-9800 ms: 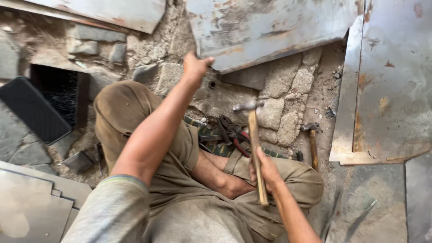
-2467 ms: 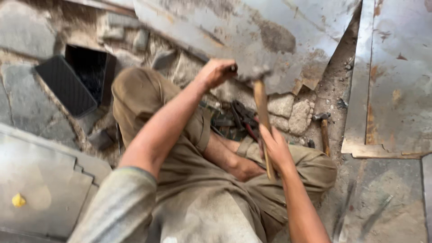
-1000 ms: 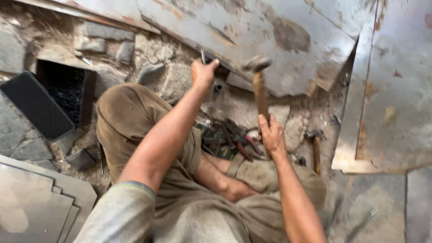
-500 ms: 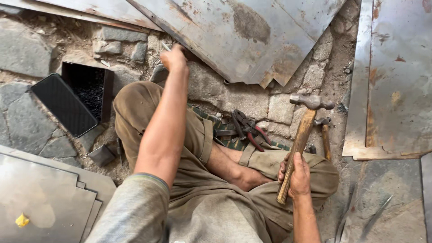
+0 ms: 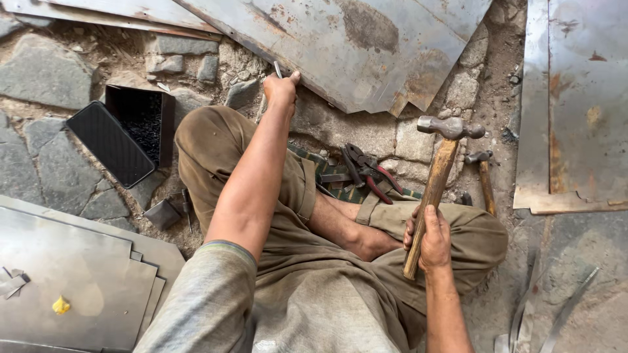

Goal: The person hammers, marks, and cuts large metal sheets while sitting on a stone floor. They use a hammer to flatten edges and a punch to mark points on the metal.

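Note:
I sit cross-legged on stone ground. My right hand grips the wooden handle of a ball-peen hammer, its steel head raised above my right knee. My left hand reaches forward and pinches a small metal chisel or punch at the near edge of a large rusty steel sheet lying on the stones.
Red-handled pliers and snips lie between my legs. A second hammer rests by my right knee. An open black box sits at left. Stacked cut metal sheets lie at lower left, another sheet at right.
The hammer swung down onto the sheet's edge, then came back toward my right knee. The left hand stayed at the sheet's edge with the small tool.

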